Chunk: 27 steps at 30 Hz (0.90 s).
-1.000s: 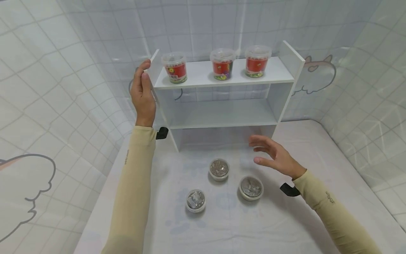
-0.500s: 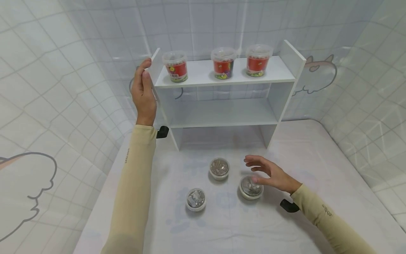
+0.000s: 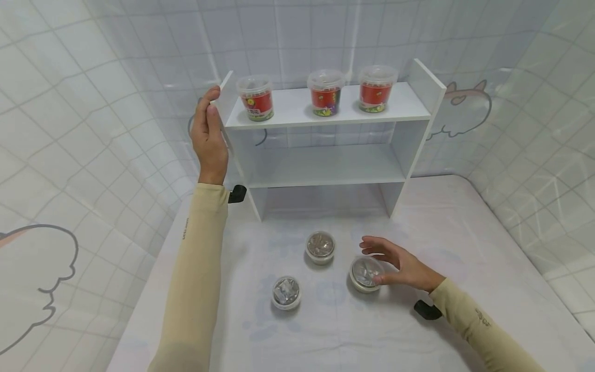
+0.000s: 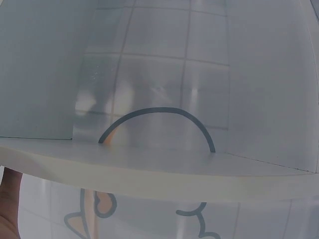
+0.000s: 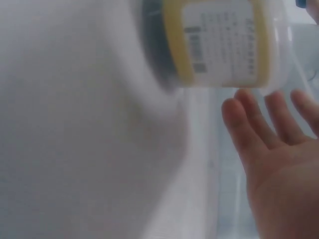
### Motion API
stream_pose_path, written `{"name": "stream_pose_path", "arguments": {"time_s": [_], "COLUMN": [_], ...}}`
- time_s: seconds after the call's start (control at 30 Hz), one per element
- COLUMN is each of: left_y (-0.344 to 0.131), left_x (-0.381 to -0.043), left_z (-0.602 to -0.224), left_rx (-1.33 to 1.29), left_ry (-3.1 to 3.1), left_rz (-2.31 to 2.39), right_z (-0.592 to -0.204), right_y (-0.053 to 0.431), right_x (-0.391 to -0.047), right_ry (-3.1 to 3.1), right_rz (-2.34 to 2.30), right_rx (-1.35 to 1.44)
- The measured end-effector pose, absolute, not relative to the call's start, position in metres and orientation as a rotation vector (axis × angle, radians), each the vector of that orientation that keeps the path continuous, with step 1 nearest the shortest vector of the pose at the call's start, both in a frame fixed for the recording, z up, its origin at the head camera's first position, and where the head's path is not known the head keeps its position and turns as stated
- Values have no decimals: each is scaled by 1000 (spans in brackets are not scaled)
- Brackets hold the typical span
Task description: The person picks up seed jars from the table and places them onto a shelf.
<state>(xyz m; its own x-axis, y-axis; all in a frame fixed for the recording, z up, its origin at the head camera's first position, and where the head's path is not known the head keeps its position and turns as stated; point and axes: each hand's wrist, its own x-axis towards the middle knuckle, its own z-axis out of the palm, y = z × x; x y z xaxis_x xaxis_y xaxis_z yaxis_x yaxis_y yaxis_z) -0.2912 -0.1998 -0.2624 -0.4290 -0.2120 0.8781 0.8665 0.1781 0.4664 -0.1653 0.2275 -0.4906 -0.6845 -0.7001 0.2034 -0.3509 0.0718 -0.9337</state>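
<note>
My left hand (image 3: 210,137) rests along the outer left side of a white shelf unit (image 3: 327,165), fingers fairly straight. In the left wrist view, a bit of that hand (image 4: 9,206) shows beside a shelf board. My right hand (image 3: 404,263) is at the right-hand lidded tub (image 3: 364,274) on the table. Its thumb overlaps the lid in the head view, fingers lightly bent over the far side. Seen from the right wrist, that tub (image 5: 214,42) has a clear lid and a yellow-and-white printed label with a barcode; the spread fingers (image 5: 244,124) are beside it.
Two similar tubs, one in the middle (image 3: 320,247) and one front left (image 3: 285,292), stand on the white-covered table (image 3: 321,341). Three red-labelled tubs with clear lids, left (image 3: 257,101), middle (image 3: 326,95) and right (image 3: 376,90), line the top shelf. Tile-patterned sheets surround the table.
My right hand has come down from near the shelf unit's right leg to the right-hand tub, its thumb now over the lid. My left hand has stayed at the side panel.
</note>
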Motion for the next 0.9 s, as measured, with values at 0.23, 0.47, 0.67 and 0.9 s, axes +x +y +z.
{"name": "stream_pose_path", "arguments": {"time_s": [0.23, 0.47, 0.67, 0.9], "left_y": [-200, -200, -200, -201], "left_x": [-292, -292, -292, -292], "left_z": [-263, -264, -263, -263], "left_rx": [-659, -660, -662, -664], "left_ry": [-1503, -1498, -1493, -1492], "left_rz": [-1426, -1427, -1426, -1440], "right_z": [-500, -507, -511, -512], "right_y": [227, 228, 228, 226], "right_x": [-158, -155, -154, -155], "right_ry": [2046, 2042, 2031, 2050], "right_rz": [-1613, -1616, -1629, -1648], "right_rx": [-1004, -938, -926, -926]}}
